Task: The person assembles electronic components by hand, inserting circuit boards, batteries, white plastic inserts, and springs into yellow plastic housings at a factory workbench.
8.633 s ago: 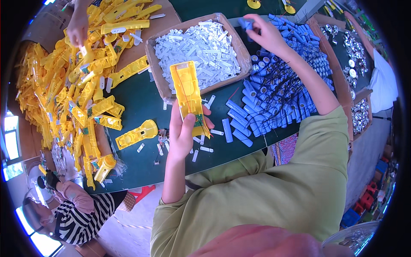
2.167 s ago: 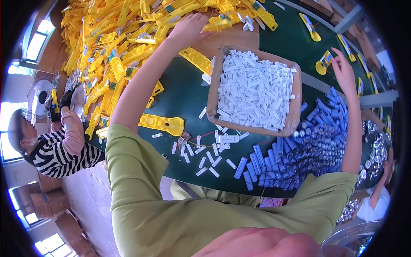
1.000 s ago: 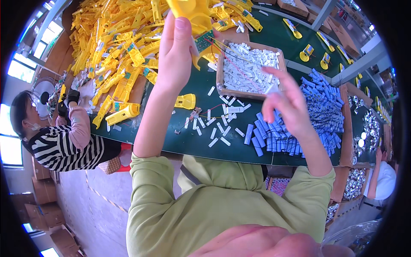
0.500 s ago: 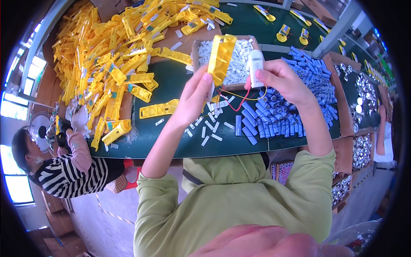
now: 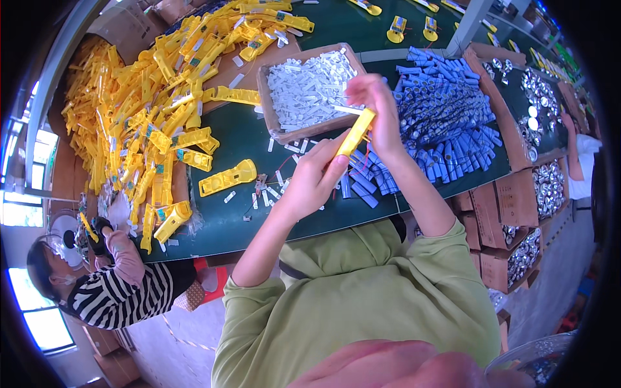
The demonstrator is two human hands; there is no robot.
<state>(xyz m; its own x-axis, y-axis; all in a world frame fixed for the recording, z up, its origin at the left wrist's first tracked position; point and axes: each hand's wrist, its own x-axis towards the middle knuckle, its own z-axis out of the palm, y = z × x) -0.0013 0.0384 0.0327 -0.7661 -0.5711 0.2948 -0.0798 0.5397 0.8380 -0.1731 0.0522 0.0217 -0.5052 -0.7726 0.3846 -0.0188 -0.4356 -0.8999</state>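
A yellow plastic housing [image 5: 357,134] is gripped in my left hand [image 5: 315,176], edge-on and tilted up to the right, fingers wrapped round its lower end. My right hand [image 5: 383,119] is close against the housing's upper end; its fingers are smeared by motion, and whether they hold anything is unclear. A thin white strip [image 5: 348,110] juts out beside the right fingers, above the housing. Thin red wire shows below the right hand. Under both hands, small white plastic pieces [image 5: 279,176] lie scattered on the green tabletop [image 5: 259,223].
A cardboard tray [image 5: 264,90] of white pieces stands beyond my hands. Blue cylindrical cells [image 5: 446,110] are heaped at right, yellow housings [image 5: 155,129] at left; one housing [image 5: 228,178] lies apart. Boxes of shiny round parts [image 5: 546,194] stand far right. A co-worker [image 5: 123,271] sits at left.
The yellow housing has tipped from upright to slanted and come lower. My right hand, which held a white plastic part with wires, has moved in against the housing. The view has shifted.
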